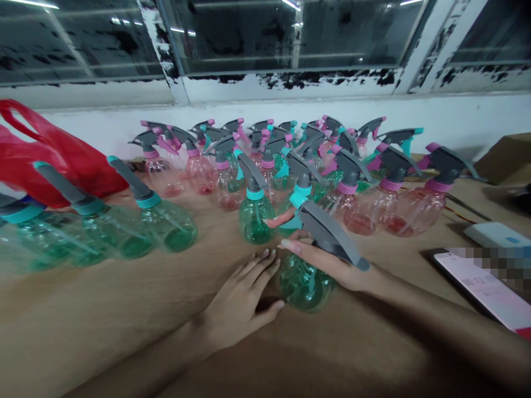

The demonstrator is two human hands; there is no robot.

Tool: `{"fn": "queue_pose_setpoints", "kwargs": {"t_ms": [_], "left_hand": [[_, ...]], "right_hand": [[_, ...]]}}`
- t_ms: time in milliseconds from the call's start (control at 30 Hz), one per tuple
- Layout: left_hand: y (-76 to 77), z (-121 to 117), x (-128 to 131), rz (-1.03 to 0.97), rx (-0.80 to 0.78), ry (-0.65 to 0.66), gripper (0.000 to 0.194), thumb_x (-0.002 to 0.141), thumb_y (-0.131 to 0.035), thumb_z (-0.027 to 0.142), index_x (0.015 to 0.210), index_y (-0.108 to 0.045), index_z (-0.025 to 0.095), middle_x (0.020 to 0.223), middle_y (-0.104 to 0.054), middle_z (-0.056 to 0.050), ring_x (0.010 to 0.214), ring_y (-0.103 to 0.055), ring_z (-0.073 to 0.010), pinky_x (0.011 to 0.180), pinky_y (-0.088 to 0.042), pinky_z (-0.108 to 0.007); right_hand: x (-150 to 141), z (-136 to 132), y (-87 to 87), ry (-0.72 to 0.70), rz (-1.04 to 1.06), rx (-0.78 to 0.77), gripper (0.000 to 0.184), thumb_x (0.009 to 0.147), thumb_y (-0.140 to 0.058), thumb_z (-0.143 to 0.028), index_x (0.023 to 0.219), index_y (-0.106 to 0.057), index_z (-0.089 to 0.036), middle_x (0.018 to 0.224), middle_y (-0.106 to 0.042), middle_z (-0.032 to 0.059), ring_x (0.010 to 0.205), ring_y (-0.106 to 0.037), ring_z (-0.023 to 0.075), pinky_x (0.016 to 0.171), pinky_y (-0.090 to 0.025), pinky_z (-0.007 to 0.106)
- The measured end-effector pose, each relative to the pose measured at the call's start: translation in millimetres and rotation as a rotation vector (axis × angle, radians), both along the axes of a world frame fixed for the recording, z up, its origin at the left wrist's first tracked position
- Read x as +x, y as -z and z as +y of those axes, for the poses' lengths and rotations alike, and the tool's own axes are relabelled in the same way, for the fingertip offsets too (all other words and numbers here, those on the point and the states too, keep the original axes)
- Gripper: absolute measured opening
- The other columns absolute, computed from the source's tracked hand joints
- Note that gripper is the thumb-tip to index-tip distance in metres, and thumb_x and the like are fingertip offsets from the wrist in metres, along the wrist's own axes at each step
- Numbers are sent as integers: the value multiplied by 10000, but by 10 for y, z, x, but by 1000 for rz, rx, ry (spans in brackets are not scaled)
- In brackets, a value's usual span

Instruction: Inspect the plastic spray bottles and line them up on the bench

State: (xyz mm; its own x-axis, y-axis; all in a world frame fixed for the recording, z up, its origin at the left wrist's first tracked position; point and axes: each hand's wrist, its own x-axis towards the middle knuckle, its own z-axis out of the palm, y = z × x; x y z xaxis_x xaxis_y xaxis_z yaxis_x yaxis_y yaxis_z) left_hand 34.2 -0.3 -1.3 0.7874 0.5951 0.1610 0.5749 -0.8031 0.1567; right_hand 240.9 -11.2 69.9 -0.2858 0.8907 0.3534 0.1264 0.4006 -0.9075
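On the brown table (136,320) stands a see-through green spray bottle (306,290) with a grey, turquoise-tipped head (332,228), gripped just below it by the right hand (334,266), the left hand (236,312) lying open alongside, other bottles (255,224) crowding behind, a phone (477,281) rightward.

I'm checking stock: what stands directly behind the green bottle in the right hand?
Another teal-collared spray bottle; the right hand and nearer sprayer head hide much of its body.
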Motion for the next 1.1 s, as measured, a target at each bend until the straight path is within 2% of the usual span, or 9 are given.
{"fn": "queue_pose_setpoints", "kwargs": {"t_ms": [100,267,567,767,900,1100], "left_hand": [[5,-3,-3,9,0,-2,593,908,-491,447,1383,-366,113,1420,-413,-132,1279,-401,-276,1066,-298,-428],[-27,-5,9,19,-11,-10,586,907,-501,442,1379,-377,118,1419,-417,-125,1277,-405,-274,1067,-297,-422],[-31,4,13,40,1,-10,576,902,-511,436,1357,-407,98,1409,-427,-138,1271,-414,-280,1061,-308,-428],[-22,4,7,33,-14,-6,584,906,-506,443,1371,-388,109,1429,-400,-130,1300,-374,-276,1064,-306,-431],[-18,5,12,16,-12,0,574,908,-501,441,1369,-389,117,1413,-425,-127,1289,-390,-277,1063,-306,-440],[-14,0,10,4,-8,0,564,902,-518,424,1351,-407,103,1397,-444,-136,1273,-412,-275,1065,-305,-427]], "right_hand": [[3,7,16,13,-36,-5,216,824,-611,-271,1023,-547,-221,980,-651,19,833,-644,165,801,-502,328],[9,25,62,-7,-5,33,230,830,-602,-248,1052,-546,-236,1050,-643,13,745,-638,127,764,-506,296],[2,-17,4,42,-22,25,253,814,-617,-216,1056,-544,-219,1005,-657,14,764,-660,139,766,-516,300],[-16,2,38,79,44,53,306,791,-641,-216,1086,-558,-228,1108,-652,20,776,-673,137,708,-542,278],[-30,19,64,86,54,57,296,795,-639,-231,1082,-568,-231,1142,-648,23,787,-675,141,748,-548,294],[-24,25,66,104,58,66,286,769,-662,-195,1031,-551,-230,1080,-656,7,723,-664,125,702,-546,277]]}}
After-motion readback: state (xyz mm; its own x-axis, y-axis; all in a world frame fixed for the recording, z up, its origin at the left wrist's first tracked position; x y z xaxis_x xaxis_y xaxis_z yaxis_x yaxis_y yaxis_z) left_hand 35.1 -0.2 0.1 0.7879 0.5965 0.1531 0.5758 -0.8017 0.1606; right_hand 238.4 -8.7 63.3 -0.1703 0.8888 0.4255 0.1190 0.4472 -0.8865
